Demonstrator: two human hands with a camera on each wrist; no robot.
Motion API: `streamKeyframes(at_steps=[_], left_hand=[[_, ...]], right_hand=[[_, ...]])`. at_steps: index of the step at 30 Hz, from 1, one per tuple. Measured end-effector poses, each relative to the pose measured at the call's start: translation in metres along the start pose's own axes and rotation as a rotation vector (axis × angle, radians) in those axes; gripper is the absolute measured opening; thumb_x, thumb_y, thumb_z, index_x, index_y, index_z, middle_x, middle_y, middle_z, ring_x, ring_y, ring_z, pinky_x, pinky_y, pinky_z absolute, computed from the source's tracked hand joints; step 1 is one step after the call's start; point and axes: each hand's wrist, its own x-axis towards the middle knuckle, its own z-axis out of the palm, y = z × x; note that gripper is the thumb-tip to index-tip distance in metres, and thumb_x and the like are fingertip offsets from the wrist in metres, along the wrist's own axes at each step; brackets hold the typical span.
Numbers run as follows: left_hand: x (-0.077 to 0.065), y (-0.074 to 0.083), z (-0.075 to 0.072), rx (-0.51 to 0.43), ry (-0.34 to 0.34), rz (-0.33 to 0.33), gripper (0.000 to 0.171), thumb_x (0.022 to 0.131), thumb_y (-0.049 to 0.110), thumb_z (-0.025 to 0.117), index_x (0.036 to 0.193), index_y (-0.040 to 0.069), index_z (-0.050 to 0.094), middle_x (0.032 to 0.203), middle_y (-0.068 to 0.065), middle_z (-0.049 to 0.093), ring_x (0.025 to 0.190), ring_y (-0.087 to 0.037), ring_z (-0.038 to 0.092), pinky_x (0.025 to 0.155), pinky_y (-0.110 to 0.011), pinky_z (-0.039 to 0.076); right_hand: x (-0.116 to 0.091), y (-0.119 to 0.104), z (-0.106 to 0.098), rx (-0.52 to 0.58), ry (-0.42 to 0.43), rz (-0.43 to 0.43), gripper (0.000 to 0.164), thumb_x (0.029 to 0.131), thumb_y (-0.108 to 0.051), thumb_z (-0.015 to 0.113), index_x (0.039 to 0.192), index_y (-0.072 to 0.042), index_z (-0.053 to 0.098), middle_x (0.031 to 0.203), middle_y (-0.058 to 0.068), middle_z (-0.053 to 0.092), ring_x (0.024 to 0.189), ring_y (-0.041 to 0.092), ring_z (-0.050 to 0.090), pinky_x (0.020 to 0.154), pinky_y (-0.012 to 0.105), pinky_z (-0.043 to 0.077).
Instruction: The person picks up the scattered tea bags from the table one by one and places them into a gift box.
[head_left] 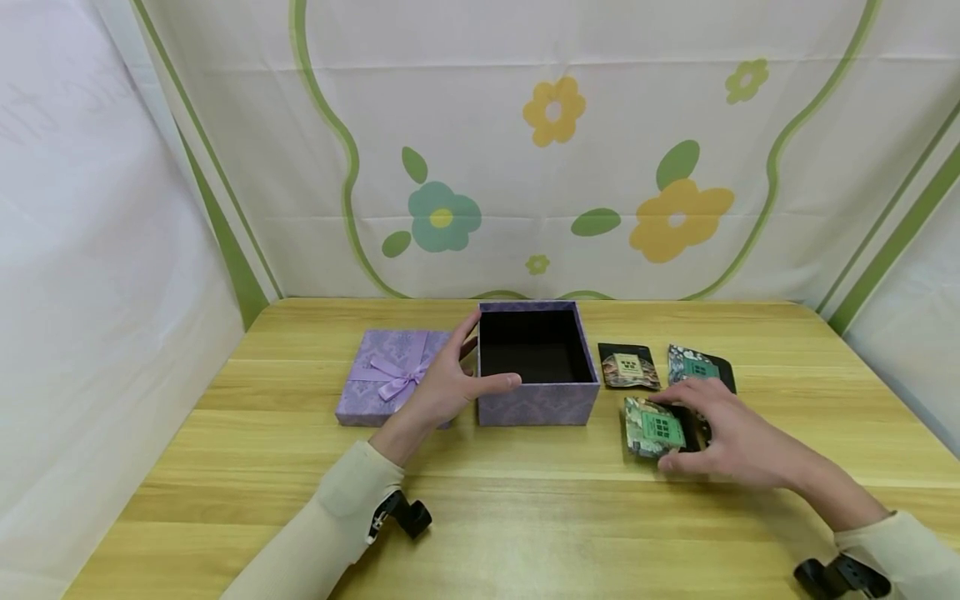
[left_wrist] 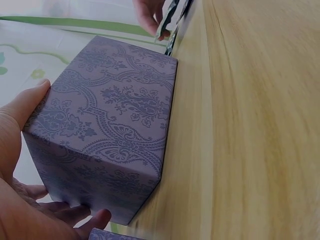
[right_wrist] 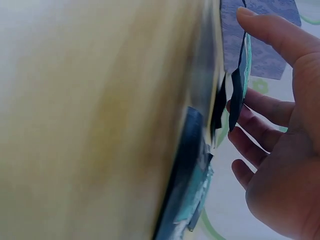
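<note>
A lidless purple patterned box (head_left: 536,404) with a black interior stands on the table. My left hand (head_left: 446,375) holds its near left corner, thumb over the front rim and fingers along the left wall. To the right, my right hand (head_left: 723,433) pinches a flat black packet with a green label (head_left: 660,427) between thumb and fingertips. The right wrist view shows that packet (right_wrist: 240,75) on edge, raised beside the table surface. Behind it lie a smaller packet with a cream label (head_left: 628,367) and a packet with a teal label (head_left: 693,364), partly hidden by the right hand.
The purple box lid (head_left: 375,358) with a lilac ribbon bow lies left of the box, partly behind the left hand. A wooden table (head_left: 525,517) carries everything. White cloth (head_left: 480,100) with printed flowers hangs at the table's back edge.
</note>
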Motion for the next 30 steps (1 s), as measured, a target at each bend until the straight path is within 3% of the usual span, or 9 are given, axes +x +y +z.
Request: streamKeyframes(at_steps=[6, 13, 20, 30], left_hand=[[0.0, 0.0, 0.001, -0.008, 0.001, 0.009, 0.113, 0.086, 0.034, 0.09, 0.17, 0.042, 0.015, 0.178, 0.008, 0.014, 0.166, -0.025, 0.02, 0.13, -0.057, 0.029], [0.0, 0.001, 0.001, -0.004, 0.005, 0.012, 0.113, 0.086, 0.035, 0.09, 0.17, 0.043, 0.015, 0.179, 0.007, 0.014, 0.166, -0.026, 0.021, 0.13, -0.057, 0.03], [-0.001, 0.0, 0.0, -0.001, 0.006, 0.002, 0.113, 0.086, 0.035, 0.09, 0.17, 0.044, 0.015, 0.178, 0.01, 0.015, 0.166, -0.023, 0.021, 0.131, -0.055, 0.029], [0.0, 0.0, 0.0, 0.007, 0.006, 0.0, 0.113, 0.085, 0.037, 0.091, 0.169, 0.044, 0.015, 0.178, 0.009, 0.015, 0.166, -0.024, 0.021, 0.13, -0.056, 0.03]], right_hand=[[0.003, -0.003, -0.009, 0.012, 0.005, 0.029, 0.076, 0.084, -0.052, 0.088, 0.147, -0.022, 0.06, 0.148, 0.015, 0.052, 0.138, 0.041, 0.044, 0.097, 0.074, 0.047], [0.01, -0.009, -0.025, 0.04, -0.005, 0.042, 0.073, 0.088, -0.046, 0.087, 0.15, -0.021, 0.058, 0.158, 0.022, 0.043, 0.143, 0.049, 0.038, 0.098, 0.078, 0.043], [0.022, -0.013, -0.037, 0.031, 0.024, 0.022, 0.073, 0.089, -0.043, 0.087, 0.151, -0.02, 0.057, 0.151, 0.015, 0.048, 0.139, 0.042, 0.044, 0.1, 0.073, 0.044], [0.037, -0.024, -0.05, 0.053, 0.043, -0.009, 0.07, 0.091, -0.04, 0.085, 0.152, -0.02, 0.057, 0.153, 0.015, 0.046, 0.143, 0.043, 0.042, 0.106, 0.072, 0.04]])
